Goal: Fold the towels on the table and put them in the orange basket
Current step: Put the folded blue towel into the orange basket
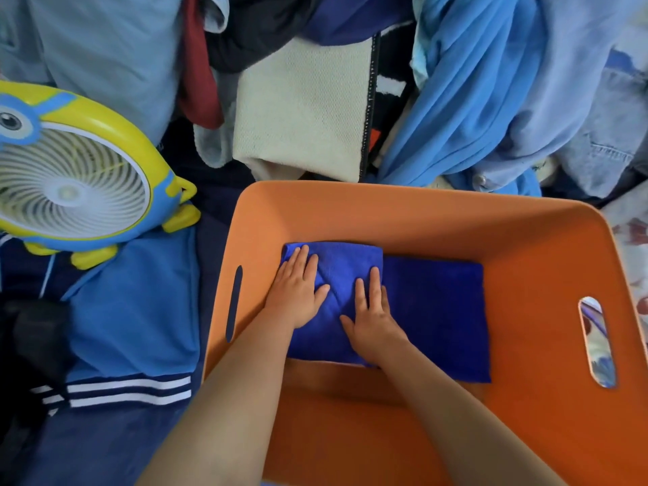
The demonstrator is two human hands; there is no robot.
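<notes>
Fingers (304,256) of both hands are lying straight, pressing a folded blue towel (336,303) flat in the orange basket (403,212), partly atop a second towel (438,310); remaining towels aren't identifiable.

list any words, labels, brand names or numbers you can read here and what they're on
None: no readable text shows anywhere in this view.
Orange basket: plain walls, no label.
Blue towels under the left hand and right hand: no tag in view.
Yellow and blue fan: only a cartoon eye, no lettering.
Blue jacket: white stripes, no print.
</notes>
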